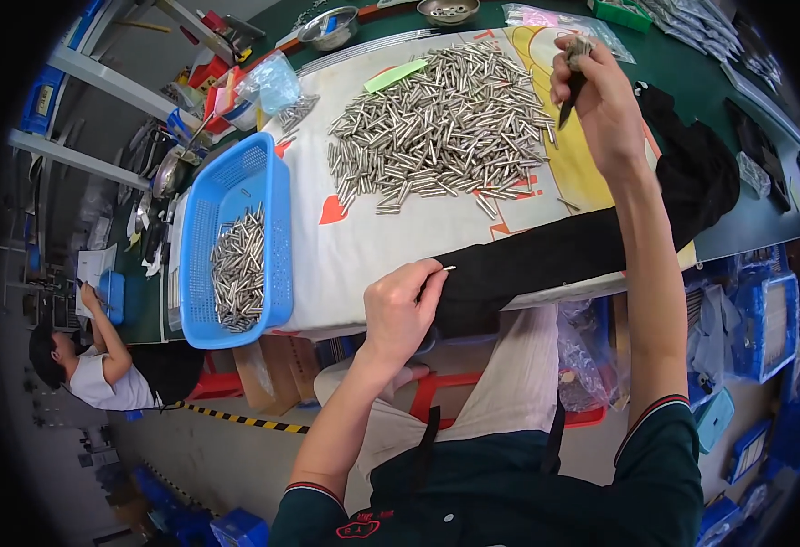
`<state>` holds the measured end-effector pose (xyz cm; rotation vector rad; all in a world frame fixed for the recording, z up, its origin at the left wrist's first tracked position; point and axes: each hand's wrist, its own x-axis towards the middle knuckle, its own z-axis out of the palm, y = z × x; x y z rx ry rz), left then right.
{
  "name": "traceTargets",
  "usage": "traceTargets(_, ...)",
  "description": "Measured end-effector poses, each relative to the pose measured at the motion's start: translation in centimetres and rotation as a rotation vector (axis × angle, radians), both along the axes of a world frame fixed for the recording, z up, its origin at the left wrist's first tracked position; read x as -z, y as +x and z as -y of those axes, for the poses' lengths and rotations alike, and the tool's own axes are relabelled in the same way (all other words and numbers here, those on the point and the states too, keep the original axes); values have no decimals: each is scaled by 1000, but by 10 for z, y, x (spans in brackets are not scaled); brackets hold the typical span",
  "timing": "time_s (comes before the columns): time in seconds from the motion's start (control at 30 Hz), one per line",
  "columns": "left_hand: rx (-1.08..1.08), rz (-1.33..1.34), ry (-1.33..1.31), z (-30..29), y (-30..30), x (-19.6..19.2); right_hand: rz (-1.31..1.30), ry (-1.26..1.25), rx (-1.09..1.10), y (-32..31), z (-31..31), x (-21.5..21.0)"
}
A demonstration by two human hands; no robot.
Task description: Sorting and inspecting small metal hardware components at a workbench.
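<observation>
My left hand (398,305) is closed in a pinch over the black cloth (546,251) along the near table edge. A small silvery metal pin (449,268) pokes out between its thumb and forefinger. Farther off to the right, my raised right hand (600,96) is curled round a dark pointed tool (572,98), tip down; its exact kind is unclear. A greyish lump (578,51) shows at the top of that grip. Beside it spreads a large pile of metal pins (436,132). More pins (238,269) lie in a blue plastic basket (277,228) on the left.
A light green strip (395,77) rests on the pile. Metal bowls (329,29) stand at the back, and plastic bags (705,36) lie at the far right. Blue crates (764,319) sit low on the right. Another person (99,369) works at the far left.
</observation>
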<state>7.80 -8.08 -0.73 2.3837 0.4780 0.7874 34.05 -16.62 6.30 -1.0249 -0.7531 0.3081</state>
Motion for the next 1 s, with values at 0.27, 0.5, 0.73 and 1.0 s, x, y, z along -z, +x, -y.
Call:
traceTargets(0.27,-13,7,12,1,1,1,-446,151,-484,-116,9,30)
traceTargets(0.5,-48,-16,55,-1,-1,5,-482,207,-392,-136,-5,51)
traceTargets(0.73,-61,5,22,-1,-1,9,-527,188,-461,-132,-8,63)
traceTargets(1.0,-31,37,-10,0,-1,9,-556,207,-514,-130,-9,64)
